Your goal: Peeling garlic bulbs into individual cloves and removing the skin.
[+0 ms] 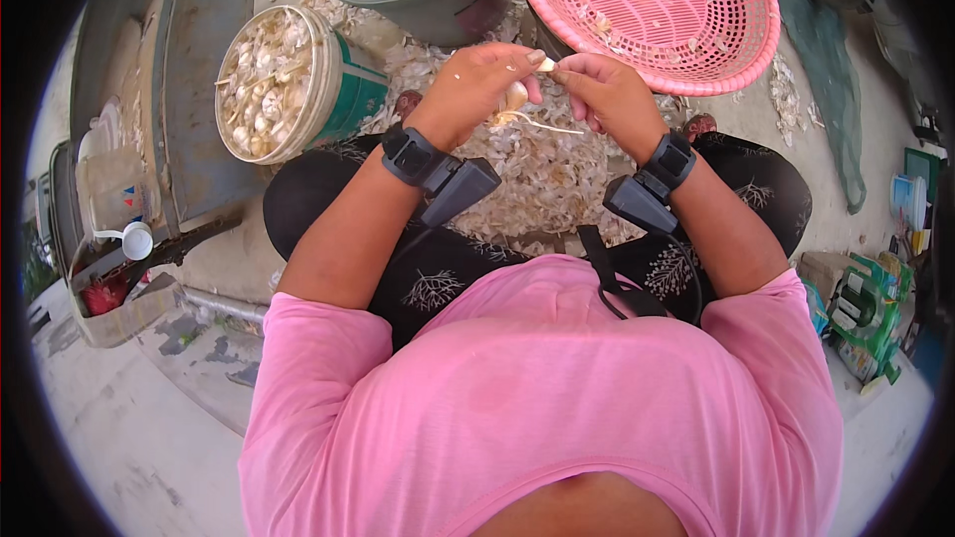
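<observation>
My left hand (476,82) and my right hand (607,91) meet in front of me, above a heap of papery garlic skins (542,179). A pale garlic clove (546,66) is pinched between the fingertips of both hands. Under the left fingers hangs a partly broken garlic bulb (515,97), its thin dry stalk pointing toward the right hand. The left palm and its curled fingers are partly hidden. The right thumb and forefinger press together at the clove, with the other fingers curled below.
To the left, a tilted bucket (316,89) is full of garlic bulbs. A grey-green tub (438,10) holding peeled cloves stands ahead, beside a pink plastic basket (652,0) with scattered skins. Green netting (821,70) lies at right; a metal cabinet (204,89) stands at left.
</observation>
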The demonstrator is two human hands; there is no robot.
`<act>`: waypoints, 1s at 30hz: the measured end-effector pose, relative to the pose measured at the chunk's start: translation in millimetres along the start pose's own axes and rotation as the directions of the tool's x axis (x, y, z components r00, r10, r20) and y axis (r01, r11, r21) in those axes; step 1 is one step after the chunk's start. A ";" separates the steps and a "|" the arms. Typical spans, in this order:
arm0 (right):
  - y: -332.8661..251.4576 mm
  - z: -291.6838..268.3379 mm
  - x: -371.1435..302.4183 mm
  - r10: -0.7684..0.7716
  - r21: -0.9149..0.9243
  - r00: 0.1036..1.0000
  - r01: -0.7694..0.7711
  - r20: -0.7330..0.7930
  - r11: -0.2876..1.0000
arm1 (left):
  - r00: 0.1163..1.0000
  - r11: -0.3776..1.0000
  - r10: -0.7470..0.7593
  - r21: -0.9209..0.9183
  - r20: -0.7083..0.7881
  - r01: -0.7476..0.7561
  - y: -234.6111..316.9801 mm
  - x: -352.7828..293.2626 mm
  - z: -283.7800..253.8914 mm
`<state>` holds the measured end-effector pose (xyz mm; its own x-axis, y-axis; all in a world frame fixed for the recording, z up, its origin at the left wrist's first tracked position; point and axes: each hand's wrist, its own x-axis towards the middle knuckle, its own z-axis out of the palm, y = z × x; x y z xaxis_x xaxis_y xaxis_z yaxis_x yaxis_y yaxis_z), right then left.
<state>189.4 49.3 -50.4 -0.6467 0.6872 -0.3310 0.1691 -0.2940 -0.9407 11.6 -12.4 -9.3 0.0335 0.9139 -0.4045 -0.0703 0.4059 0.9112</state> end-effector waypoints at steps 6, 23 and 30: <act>-8.8 8.4 5.7 0.264 0.317 0.942 -0.320 0.206 0.893 | 0.993 0.949 0.117 0.292 0.016 -0.117 -5.4 -11.0 -9.7; -149.0 64.6 108.5 0.161 0.395 0.986 -0.165 0.043 0.904 | 0.929 0.904 0.368 0.249 -0.042 -0.347 16.2 -56.8 -71.4; -92.7 65.5 39.5 0.131 -0.170 0.983 -0.108 0.129 0.980 | 0.748 0.676 0.640 0.588 -0.173 -0.443 7.6 -47.6 -69.8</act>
<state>99.5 60.2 28.6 -0.7095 0.5516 -0.4386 0.3617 -0.2492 -0.8984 -60.2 -52.7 11.4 -0.1922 0.9442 0.2673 0.5243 -0.1315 0.8413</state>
